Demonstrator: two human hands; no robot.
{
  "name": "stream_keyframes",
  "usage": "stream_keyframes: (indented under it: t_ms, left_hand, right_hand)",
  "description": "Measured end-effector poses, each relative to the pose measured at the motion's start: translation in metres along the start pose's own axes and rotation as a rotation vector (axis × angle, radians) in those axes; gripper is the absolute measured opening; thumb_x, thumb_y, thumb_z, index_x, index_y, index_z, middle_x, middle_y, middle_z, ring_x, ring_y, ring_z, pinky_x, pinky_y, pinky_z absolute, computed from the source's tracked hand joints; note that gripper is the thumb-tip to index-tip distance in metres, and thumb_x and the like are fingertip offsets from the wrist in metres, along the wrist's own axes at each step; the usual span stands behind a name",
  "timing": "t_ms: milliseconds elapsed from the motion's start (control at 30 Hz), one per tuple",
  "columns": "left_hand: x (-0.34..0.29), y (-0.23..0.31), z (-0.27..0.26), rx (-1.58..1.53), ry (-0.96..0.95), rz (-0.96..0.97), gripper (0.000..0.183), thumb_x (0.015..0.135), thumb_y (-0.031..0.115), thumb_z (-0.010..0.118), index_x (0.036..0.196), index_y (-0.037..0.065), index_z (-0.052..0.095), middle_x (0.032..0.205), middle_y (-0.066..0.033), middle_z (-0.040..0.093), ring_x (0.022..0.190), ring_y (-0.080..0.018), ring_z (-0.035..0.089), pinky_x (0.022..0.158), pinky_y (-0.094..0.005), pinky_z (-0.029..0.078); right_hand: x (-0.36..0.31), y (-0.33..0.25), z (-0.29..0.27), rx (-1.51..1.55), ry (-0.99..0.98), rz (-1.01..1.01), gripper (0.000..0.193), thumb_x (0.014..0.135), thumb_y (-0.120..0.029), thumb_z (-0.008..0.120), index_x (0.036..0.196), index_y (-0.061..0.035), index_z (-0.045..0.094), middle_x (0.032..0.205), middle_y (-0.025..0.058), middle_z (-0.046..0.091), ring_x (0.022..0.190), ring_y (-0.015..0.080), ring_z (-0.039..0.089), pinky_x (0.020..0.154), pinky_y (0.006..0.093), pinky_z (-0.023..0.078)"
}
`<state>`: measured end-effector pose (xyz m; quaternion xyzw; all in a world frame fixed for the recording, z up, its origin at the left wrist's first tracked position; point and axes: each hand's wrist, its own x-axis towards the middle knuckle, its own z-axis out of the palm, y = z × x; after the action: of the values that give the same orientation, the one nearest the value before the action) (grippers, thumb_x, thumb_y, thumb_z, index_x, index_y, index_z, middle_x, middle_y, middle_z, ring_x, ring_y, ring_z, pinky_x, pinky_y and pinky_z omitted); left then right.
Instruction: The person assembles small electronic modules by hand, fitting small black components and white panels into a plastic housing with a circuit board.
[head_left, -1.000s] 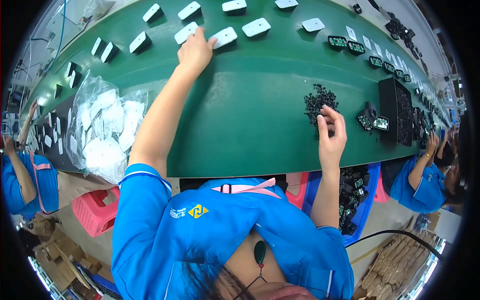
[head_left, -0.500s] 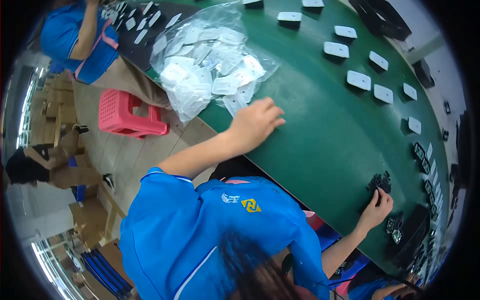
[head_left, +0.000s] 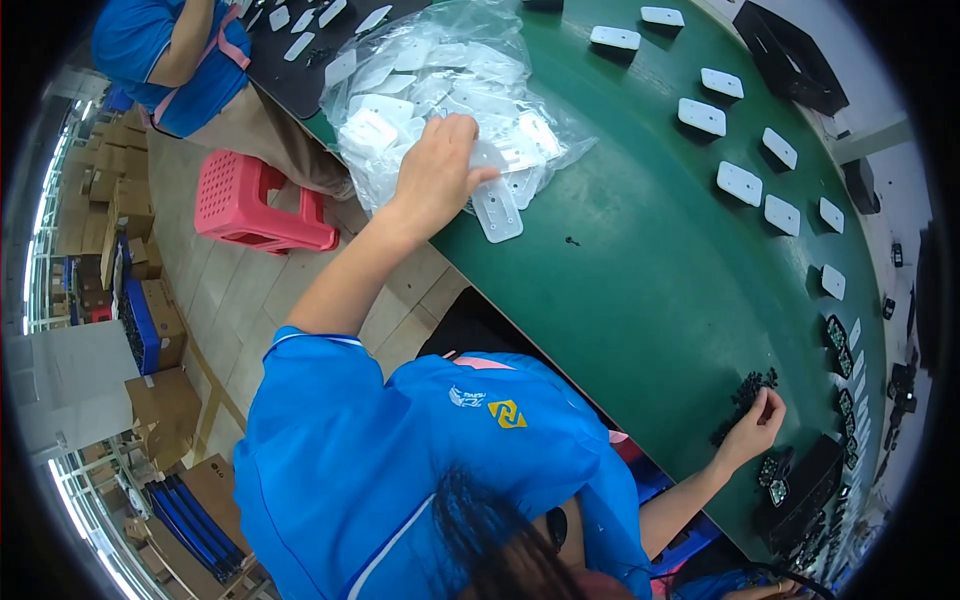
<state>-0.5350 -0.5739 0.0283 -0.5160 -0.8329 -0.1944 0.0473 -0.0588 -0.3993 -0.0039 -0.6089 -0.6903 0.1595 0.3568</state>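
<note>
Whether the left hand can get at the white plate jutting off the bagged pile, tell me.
Probably yes: the left hand is right beside the white plate, whose near end looks uncovered.

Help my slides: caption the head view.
Left hand at a clear bag of white plates; right hand at small black parts.

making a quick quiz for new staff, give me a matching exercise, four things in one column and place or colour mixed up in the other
1. left hand
2. stool
3. right hand
4. table

A. pink
B. by the small black parts
C. green
D. at the clear bag of white plates

Pairs: 1-D, 2-A, 3-B, 4-C
</note>
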Motion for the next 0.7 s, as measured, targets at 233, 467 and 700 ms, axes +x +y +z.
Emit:
stream_keyframes:
  t_ms: [233,467,700]
  left_hand:
    - [0.004,0.108,0.029,-1.035,-0.216,0.109,0.022,0.09,0.005,0.06,0.111,0.007,0.062,0.095,-0.0059,0.062,0.055,-0.0097,0.053,0.051,-0.0231,0.043]
    - [0.031,0.183,0.077,-1.094,-0.18,0.322,0.022,0.087,0.003,0.061,0.108,0.008,0.066,0.085,-0.0066,0.059,0.062,-0.013,0.054,0.057,-0.0264,0.044]
    - [0.028,0.188,0.094,-1.102,-0.341,0.358,0.023,0.083,-0.001,0.064,0.104,0.008,0.067,0.081,-0.006,0.057,0.058,-0.0129,0.053,0.053,-0.0267,0.044]
  right_hand:
    - [-0.004,-0.111,0.044,0.581,-0.289,0.151,0.019,0.094,-0.006,0.056,0.109,0.0014,0.065,0.084,0.002,0.059,0.072,0.007,0.054,0.065,0.0183,0.044]
    - [0.007,-0.141,0.077,0.913,-0.492,0.023,0.032,0.092,0.001,0.055,0.123,0.0016,0.05,0.087,0.0025,0.054,0.078,0.0084,0.051,0.071,0.0202,0.043]
    - [0.008,-0.117,0.089,0.913,-0.572,0.074,0.028,0.09,0.001,0.059,0.116,0.0001,0.049,0.09,0.0036,0.057,0.083,0.0086,0.053,0.075,0.0216,0.045]
